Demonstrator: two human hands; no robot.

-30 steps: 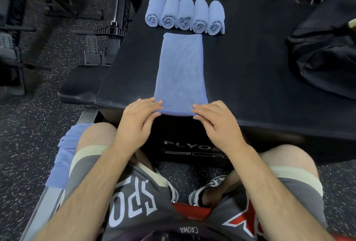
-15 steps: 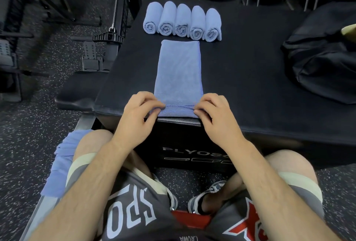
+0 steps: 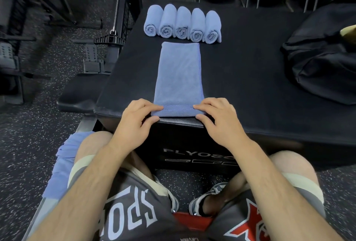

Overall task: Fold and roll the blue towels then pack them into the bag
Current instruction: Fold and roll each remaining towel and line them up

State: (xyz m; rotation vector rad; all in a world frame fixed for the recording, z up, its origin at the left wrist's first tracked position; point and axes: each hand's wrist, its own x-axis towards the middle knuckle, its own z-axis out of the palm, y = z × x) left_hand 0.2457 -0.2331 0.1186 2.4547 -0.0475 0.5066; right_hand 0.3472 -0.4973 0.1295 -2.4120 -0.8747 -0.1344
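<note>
While five rolled towels (image 3: 182,24) wait, both hands' fingers (image 3: 154,108) pinch the folded towel (image 3: 179,79)'s near edge; the bag (image 3: 323,61) lies unpacked.

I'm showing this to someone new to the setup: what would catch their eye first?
The five rolled blue towels lined up at the far side of the black box. Nearer, a folded blue towel lies flat, its near end pinched by the left hand and right hand. The black bag sits at the right.

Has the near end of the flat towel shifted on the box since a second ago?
Yes. The flat towel's near edge has curled away from the box's front edge, toward the rolled towels.
</note>
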